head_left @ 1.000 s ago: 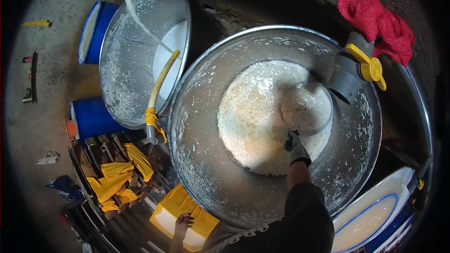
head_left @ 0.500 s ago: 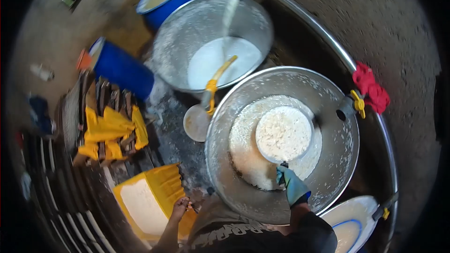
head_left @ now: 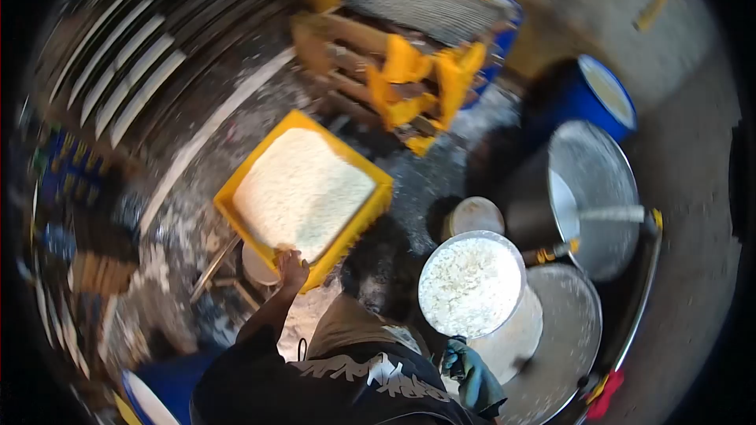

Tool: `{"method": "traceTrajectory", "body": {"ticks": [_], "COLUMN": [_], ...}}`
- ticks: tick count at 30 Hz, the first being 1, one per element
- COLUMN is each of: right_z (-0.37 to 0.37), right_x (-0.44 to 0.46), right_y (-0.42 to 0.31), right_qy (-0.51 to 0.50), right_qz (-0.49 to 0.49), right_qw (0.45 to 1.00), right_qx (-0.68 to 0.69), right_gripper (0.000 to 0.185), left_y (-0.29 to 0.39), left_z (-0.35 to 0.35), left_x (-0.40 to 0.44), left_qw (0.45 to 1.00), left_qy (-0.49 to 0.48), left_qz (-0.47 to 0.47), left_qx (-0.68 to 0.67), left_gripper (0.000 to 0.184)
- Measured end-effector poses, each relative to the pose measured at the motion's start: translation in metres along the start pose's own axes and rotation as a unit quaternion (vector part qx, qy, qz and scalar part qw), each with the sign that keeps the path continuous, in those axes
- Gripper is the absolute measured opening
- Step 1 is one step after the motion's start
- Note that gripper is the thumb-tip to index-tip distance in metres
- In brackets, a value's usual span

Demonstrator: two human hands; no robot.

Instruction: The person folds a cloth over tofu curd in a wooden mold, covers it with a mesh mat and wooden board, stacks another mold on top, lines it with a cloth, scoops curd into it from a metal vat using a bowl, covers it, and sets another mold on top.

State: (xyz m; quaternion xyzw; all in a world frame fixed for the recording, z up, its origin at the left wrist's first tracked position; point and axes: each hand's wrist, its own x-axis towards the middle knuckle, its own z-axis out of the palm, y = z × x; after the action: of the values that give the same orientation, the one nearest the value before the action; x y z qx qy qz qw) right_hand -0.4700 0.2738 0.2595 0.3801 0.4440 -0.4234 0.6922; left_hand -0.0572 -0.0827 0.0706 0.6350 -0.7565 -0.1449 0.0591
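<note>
My right hand (head_left: 468,374), in a grey-green glove, grips the handle of a large round scoop (head_left: 472,285) heaped with white, lumpy curd-like material. The scoop hangs over the left rim of a big metal vat (head_left: 579,307), which holds more whitish material. My bare left hand (head_left: 292,269) rests on the near edge of a yellow box (head_left: 381,201), its fingers bent over the rim. White material (head_left: 299,189) fills that box to near the top.
A second metal vat (head_left: 614,189) at the right receives liquid from a pipe. Blue barrels (head_left: 606,94), a wooden crate with yellow cloths (head_left: 409,59), a small round lid (head_left: 476,216) and a red cloth (head_left: 605,395) stand around.
The view has swung left toward the yellow box. My right hand has lifted the filled scoop out of the vat to its left rim. My left hand has come onto the box's edge.
</note>
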Motion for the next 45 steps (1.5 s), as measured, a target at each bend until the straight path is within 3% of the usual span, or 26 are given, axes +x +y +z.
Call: {"method": "traceTrajectory", "body": {"ticks": [2, 3, 5, 7, 9, 11, 13, 15, 17, 20, 22, 25, 27, 29, 31, 33, 35, 36, 37, 38, 39, 40, 41, 42, 43, 45], "right_z": [0.055, 0.076, 0.118, 0.169, 0.216, 0.261, 0.3, 0.333, 0.361, 0.405, 0.403, 0.407, 0.406, 0.41, 0.427, 0.405, 0.384, 0.37, 0.358, 0.332, 0.28, 0.235, 0.201, 0.168, 0.135, 0.031], "right_x": [0.012, 0.022, 0.043, 0.067, 0.098, 0.13, 0.16, 0.184, 0.194, 0.177, 0.214, 0.29, 0.3, 0.331, 0.345, 0.32, 0.276, 0.231, 0.168, 0.126, 0.128, 0.117, 0.093, 0.066, 0.024, 0.028], "right_y": [-0.004, -0.003, 0.005, 0.009, 0.015, 0.021, 0.03, 0.036, 0.043, 0.054, 0.048, 0.028, 0.013, -0.021, -0.067, -0.13, -0.172, -0.172, -0.16, -0.158, -0.17, -0.169, -0.154, -0.139, -0.114, -0.091], "right_qy": [0.0, -0.01, -0.03, -0.051, -0.084, -0.117, -0.149, -0.175, -0.2, -0.241, -0.241, -0.146, -0.117, 0.047, 0.144, 0.265, 0.305, 0.325, 0.193, 0.054, -0.022, 0.02, 0.06, 0.097, 0.113, 0.131], "right_qz": [-0.001, -0.009, -0.015, -0.01, -0.014, -0.03, -0.054, -0.078, -0.101, -0.112, -0.129, -0.044, -0.227, -0.441, -0.603, -0.694, -0.663, -0.662, -0.637, -0.6, -0.603, -0.656, -0.645, -0.632, -0.553, -0.456], "right_qw": [0.992, 0.976, 0.933, 0.905, 0.879, 0.857, 0.839, 0.824, 0.813, 0.82, 0.796, 0.846, 0.794, 0.65, 0.688, 0.523, 0.601, 0.604, 0.713, 0.788, 0.793, 0.753, 0.762, 0.769, 0.825, 0.871], "right_qx": [-0.126, -0.219, -0.358, -0.421, -0.469, -0.501, -0.521, -0.533, -0.537, -0.507, -0.54, -0.511, -0.552, -0.618, -0.376, -0.418, -0.325, -0.301, -0.22, -0.125, -0.086, -0.045, -0.018, 0.01, 0.034, 0.13], "right_gripper": [0.019, 0.019, 0.021, 0.022, 0.023, 0.025, 0.027, 0.028, 0.03, 0.031, 0.03, 0.027, 0.028, 0.028, 0.027, 0.026, 0.025, 0.025, 0.029, 0.035, 0.029, 0.027, 0.024, 0.022, 0.021, 0.019], "left_y": [-0.023, -0.036, -0.067, -0.095, -0.106, -0.115, -0.112, -0.126, -0.129, -0.131, -0.128, -0.125, -0.127, -0.135, -0.141, -0.136, -0.123, -0.12, -0.117, -0.145, -0.156, -0.136, -0.115, -0.094, -0.067, -0.022], "left_z": [-0.017, -0.022, -0.021, -0.027, -0.037, -0.034, -0.052, -0.038, -0.043, -0.049, -0.054, -0.061, -0.054, -0.042, -0.032, -0.041, -0.054, -0.058, -0.062, -0.02, 0.007, 0.008, 0.008, 0.005, 0.008, 0.027], "left_x": [0.001, -0.001, -0.002, -0.003, -0.002, -0.003, 0.002, 0.003, 0.008, 0.012, 0.014, 0.018, 0.019, 0.018, 0.017, 0.02, 0.028, 0.033, 0.038, 0.041, 0.044, 0.043, 0.043, 0.047, 0.052, 0.068], "left_qw": [0.986, 0.982, 0.97, 0.969, 0.971, 0.986, 0.969, 0.981, 0.972, 0.975, 0.971, 0.965, 0.965, 0.965, 0.974, 0.967, 0.962, 0.952, 0.94, 0.956, 0.966, 0.983, 0.992, 0.99, 0.968, 0.982], "left_qy": [0.025, 0.028, 0.064, 0.013, -0.081, -0.039, -0.143, -0.1, -0.176, -0.166, -0.184, -0.216, -0.217, -0.216, -0.189, -0.21, -0.234, -0.253, -0.27, -0.217, -0.162, -0.107, -0.049, 0.08, 0.204, 0.083], "left_qz": [-0.153, -0.176, -0.228, -0.24, -0.191, -0.144, -0.186, -0.158, -0.155, -0.144, -0.15, -0.15, -0.15, -0.15, -0.126, -0.141, -0.136, -0.172, -0.209, -0.194, -0.182, -0.114, -0.046, 0.039, 0.123, 0.17], "left_qx": [0.068, 0.061, 0.053, 0.049, -0.116, -0.069, -0.083, -0.052, -0.025, -0.04, -0.037, -0.013, -0.009, 0.0, 0.019, 0.016, 0.018, -0.001, -0.018, 0.031, 0.081, 0.091, 0.109, 0.106, 0.082, 0.013], "left_gripper": [0.053, 0.053, 0.07, 0.077, 0.084, 0.085, 0.083, 0.081, 0.08, 0.078, 0.077, 0.076, 0.075, 0.075, 0.074, 0.075, 0.075, 0.073, 0.07, 0.065, 0.06, 0.053, 0.047, 0.035, 0.026, 0.022]}}
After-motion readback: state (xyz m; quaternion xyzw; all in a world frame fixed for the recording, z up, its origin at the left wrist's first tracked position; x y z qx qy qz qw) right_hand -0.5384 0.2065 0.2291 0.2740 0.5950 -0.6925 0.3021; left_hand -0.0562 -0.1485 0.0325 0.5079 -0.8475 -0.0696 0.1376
